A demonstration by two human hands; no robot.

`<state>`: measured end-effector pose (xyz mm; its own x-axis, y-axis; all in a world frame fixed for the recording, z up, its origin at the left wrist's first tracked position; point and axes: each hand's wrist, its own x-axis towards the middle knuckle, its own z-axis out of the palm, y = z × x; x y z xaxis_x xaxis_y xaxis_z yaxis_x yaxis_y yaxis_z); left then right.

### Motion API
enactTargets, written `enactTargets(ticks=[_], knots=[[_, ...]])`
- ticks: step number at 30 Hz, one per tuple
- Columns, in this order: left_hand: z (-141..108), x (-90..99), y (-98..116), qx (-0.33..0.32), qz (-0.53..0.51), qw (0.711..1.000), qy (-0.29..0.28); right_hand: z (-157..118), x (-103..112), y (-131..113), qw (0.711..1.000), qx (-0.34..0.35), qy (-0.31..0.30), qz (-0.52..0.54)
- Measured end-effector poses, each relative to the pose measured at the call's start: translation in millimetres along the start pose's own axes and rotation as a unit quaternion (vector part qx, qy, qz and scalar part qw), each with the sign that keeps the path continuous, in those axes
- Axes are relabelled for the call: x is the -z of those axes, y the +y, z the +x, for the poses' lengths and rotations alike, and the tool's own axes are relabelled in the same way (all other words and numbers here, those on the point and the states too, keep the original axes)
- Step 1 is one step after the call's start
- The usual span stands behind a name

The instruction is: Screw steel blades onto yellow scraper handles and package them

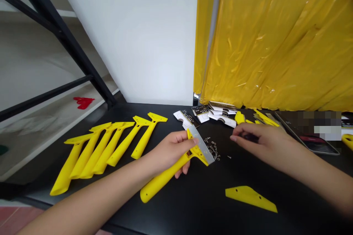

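Observation:
My left hand (176, 150) grips a yellow scraper (165, 176) by its head, the thumb pressing on a flat metal blade (202, 145) that lies across it. The handle points down and to the left. To the right, my right hand (248, 137) hovers over the table with thumb and fingertips close together; whatever is between them is too small to make out. Small metal screws and nuts (213, 150) lie between the hands. A loose yellow cover plate (250, 198) with two holes rests nearer the front edge.
Several yellow scraper handles (103, 148) lie in a row at the left of the black table (193, 209). Black-and-white cards (222, 114) and yellow pieces (266, 117) are at the back. A dark tablet-like device (306, 136) is at the right, below yellow wrapping (275, 44).

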<state>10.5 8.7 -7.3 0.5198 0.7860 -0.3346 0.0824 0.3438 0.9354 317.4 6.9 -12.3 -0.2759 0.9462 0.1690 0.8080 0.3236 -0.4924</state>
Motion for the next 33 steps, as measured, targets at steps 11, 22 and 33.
enactTargets(ticks=[11,22,33], knots=[[2.4,1.1,-2.7,-0.022,-0.008,1.000,-0.004,-3.6,-30.7,-20.1,0.986,0.089,-0.134,-0.034],[2.4,0.3,-3.4,-0.018,-0.002,1.000,-0.006,-9.1,-34.5,-26.8,0.979,0.146,-0.135,-0.045],[-1.0,-1.6,-1.4,-0.010,-0.031,0.999,-0.024,-10.8,-38.5,-26.3,0.978,0.153,-0.122,-0.075]])
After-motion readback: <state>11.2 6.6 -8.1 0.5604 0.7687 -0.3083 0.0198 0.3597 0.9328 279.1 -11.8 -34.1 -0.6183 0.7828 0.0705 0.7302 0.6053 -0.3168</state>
